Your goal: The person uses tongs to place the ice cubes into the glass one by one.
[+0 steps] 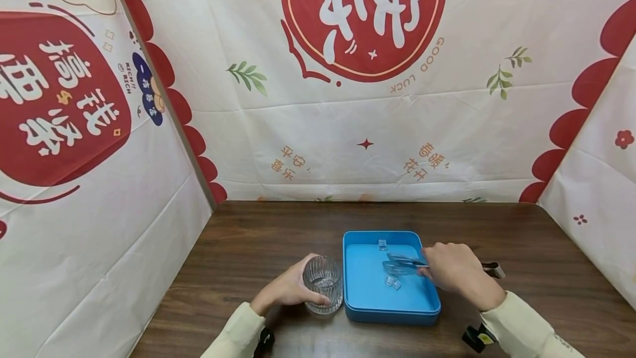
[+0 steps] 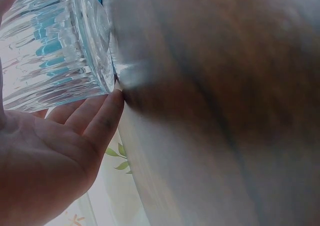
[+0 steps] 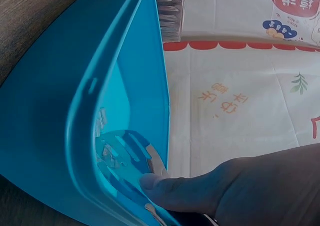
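A clear ribbed drinking glass (image 1: 322, 275) stands on the table, close to the left side of a blue tray (image 1: 392, 316). My left hand (image 1: 290, 285) grips it, thumb at the front and fingers round the far side; in the left wrist view the fingertips reach down by the base of the glass (image 2: 50, 50). Over the tray, my right hand (image 1: 454, 267) holds tongs (image 1: 404, 265) with slotted heads, the handle end jutting out to the right. Clear cubes (image 1: 392, 282) lie just below the heads. Another clear cube (image 1: 382, 245) sits near the tray's back wall.
Raised walls surround the tray on all sides. The dark wooden table (image 1: 258, 236) ends at a printed white cloth backdrop (image 1: 318, 142), with a cloth side panel (image 1: 124, 236) on the left and another (image 1: 596, 203) on the right.
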The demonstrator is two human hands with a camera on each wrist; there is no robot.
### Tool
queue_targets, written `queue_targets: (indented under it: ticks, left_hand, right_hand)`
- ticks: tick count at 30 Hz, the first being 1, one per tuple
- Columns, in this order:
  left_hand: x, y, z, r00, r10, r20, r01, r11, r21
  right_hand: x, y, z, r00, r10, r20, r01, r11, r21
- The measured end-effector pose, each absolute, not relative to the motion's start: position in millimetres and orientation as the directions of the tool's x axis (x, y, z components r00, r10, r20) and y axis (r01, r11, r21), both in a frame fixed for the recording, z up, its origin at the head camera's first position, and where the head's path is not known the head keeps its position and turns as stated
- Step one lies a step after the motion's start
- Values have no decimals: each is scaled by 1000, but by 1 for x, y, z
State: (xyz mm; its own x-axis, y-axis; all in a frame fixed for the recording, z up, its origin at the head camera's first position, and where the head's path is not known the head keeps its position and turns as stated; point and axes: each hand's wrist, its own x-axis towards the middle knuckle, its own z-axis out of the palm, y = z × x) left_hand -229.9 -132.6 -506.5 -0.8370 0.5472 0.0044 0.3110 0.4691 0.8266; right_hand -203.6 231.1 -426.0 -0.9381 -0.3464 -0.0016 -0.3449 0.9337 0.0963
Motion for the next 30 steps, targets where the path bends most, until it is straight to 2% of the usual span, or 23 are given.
queue_targets:
  ticks: [10,30]
  left_hand:
    - [-231,-133,-508,-832,554,1,314,469,826]
    - [-230,-133,-506,-833,554,-6,316,485,815]
  right_hand:
    - [-204,232,-429,-931,-364,7,-362,928,86]
    - [-209,233,-438,-927,-361,104,-357,933,52]
